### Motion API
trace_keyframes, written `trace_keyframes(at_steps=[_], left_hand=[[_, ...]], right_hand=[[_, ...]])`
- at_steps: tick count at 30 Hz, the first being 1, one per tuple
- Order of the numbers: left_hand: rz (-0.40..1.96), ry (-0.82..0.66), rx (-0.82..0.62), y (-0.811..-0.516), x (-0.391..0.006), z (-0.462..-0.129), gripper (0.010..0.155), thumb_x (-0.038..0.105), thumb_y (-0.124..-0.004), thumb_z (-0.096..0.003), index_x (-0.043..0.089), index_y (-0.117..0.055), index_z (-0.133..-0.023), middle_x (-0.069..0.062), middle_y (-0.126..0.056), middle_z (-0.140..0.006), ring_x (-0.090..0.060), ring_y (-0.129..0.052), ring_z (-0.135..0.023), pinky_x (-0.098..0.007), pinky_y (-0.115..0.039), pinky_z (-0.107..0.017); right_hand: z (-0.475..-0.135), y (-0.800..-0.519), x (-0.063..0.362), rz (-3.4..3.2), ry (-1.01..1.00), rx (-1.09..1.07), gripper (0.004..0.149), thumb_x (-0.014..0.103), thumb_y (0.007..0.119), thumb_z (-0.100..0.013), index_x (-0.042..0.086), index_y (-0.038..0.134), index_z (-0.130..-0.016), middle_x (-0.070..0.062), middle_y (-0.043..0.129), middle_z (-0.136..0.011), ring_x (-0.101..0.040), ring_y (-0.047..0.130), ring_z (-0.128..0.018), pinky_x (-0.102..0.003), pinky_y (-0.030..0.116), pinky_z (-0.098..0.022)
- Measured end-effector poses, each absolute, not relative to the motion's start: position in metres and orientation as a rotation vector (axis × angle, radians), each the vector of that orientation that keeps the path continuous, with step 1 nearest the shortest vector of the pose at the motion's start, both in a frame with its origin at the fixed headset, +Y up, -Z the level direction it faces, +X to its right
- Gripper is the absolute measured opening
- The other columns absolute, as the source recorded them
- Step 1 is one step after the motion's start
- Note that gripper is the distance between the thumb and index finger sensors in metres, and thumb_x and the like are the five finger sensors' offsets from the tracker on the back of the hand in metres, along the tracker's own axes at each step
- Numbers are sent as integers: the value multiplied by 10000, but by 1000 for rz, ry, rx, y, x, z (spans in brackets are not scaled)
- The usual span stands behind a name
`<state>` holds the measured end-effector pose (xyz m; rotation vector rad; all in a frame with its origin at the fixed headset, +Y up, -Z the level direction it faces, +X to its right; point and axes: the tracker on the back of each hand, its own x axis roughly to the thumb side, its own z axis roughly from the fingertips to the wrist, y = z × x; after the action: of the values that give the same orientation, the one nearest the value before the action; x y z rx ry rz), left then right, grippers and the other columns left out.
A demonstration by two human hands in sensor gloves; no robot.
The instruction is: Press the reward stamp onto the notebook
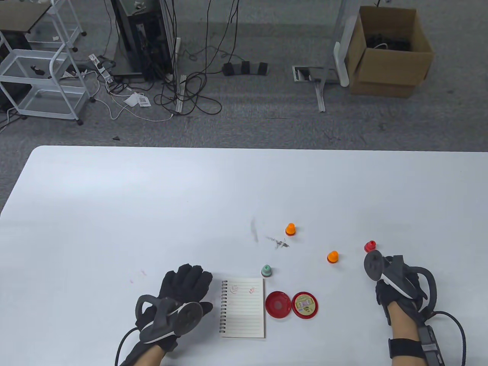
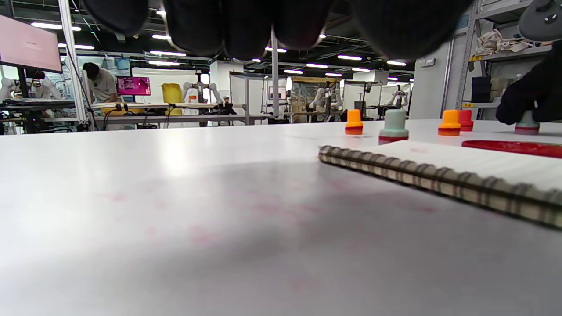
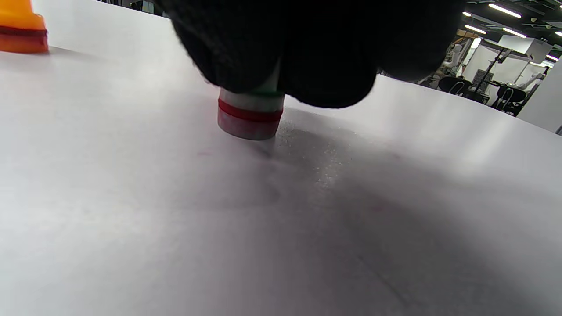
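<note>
A spiral notebook (image 1: pixel 243 307) lies open on the white table (image 1: pixel 152 213), with faint red marks near its top; its wire edge shows in the left wrist view (image 2: pixel 439 175). My left hand (image 1: pixel 183 284) rests flat and empty on the table just left of it. My right hand (image 1: pixel 396 289) is far right of the notebook. In the right wrist view its fingers (image 3: pixel 281 66) grip a pale stamp with a red ring (image 3: pixel 250 116), base down at the table surface. That stamp is hidden under the tracker in the table view.
An open red ink pad (image 1: pixel 278 304) and its labelled lid (image 1: pixel 305 305) lie right of the notebook. A green stamp (image 1: pixel 266 270), two orange stamps (image 1: pixel 290 229) (image 1: pixel 333 256) and a red stamp (image 1: pixel 370 246) stand beyond. Grey smudges (image 1: pixel 278 242) mark the table.
</note>
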<state>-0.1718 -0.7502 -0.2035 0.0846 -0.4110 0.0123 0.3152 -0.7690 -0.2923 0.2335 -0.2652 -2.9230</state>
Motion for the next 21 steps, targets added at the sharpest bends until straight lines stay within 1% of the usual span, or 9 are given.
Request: trace_keyframes(at_steps=[2, 3, 5, 7, 12, 16, 21], left_hand=[[13, -410, 87, -750, -172, -204, 760, 583, -738, -430, 296, -559, -1111, -59, -584, -1186, -376, -605, -1111, -630, -578, -807], [14, -409, 89, -750, -173, -204, 758, 583, -738, -431, 296, -561, -1110, -58, -585, -1185, -374, -608, -1111, -630, -580, -805], [14, -404, 89, -749, -174, -204, 756, 582, -738, -432, 296, -563, -1109, -58, -586, -1186, -375, -609, -1110, -630, -581, -805], [21, -397, 91, -748, -176, -205, 754, 581, -738, -433, 296, -564, -1109, -61, -587, -1185, -376, -607, -1111, -630, -579, -806], [22, -396, 97, -748, -176, -204, 752, 579, -738, -434, 295, -565, -1108, -60, -589, -1184, -376, -610, -1109, -630, -580, -805], [24, -399, 109, -747, -177, -202, 749, 579, -738, -434, 296, -569, -1107, -58, -593, -1182, -375, -614, -1107, -629, -583, -804], [26, -394, 116, -745, -179, -202, 746, 579, -737, -435, 297, -573, -1106, -59, -596, -1181, -376, -621, -1104, -629, -587, -801]], right_hand=[[-292, -768, 315, -2917, -287, 236, 537, 197, 859, -400, 187, 746, -925, -109, 810, -924, -294, 911, -589, -402, 791, -427], [-291, -765, 315, -2914, -292, 241, 573, 207, 859, -400, 181, 721, -956, -123, 786, -960, -314, 901, -634, -415, 785, -444], [-290, -758, 313, -2921, -250, 233, 617, 219, 862, -399, 170, 684, -987, -147, 745, -995, -336, 881, -664, -429, 773, -461], [-289, -749, 310, -2935, -215, 221, 627, 223, 862, -399, 164, 676, -995, -170, 719, -1008, -353, 861, -683, -438, 761, -473], [-292, -731, 288, -2948, -147, 125, 631, 241, 861, -401, 166, 672, -999, -166, 716, -1009, -369, 838, -704, -447, 746, -490], [-297, -728, 265, -2948, -134, 40, 635, 254, 859, -402, 172, 668, -1002, -164, 728, -1002, -368, 837, -707, -447, 746, -493], [-306, -734, 243, -2949, -169, -28, 636, 265, 857, -404, 177, 666, -1004, -161, 734, -999, -364, 842, -704, -445, 749, -492]])
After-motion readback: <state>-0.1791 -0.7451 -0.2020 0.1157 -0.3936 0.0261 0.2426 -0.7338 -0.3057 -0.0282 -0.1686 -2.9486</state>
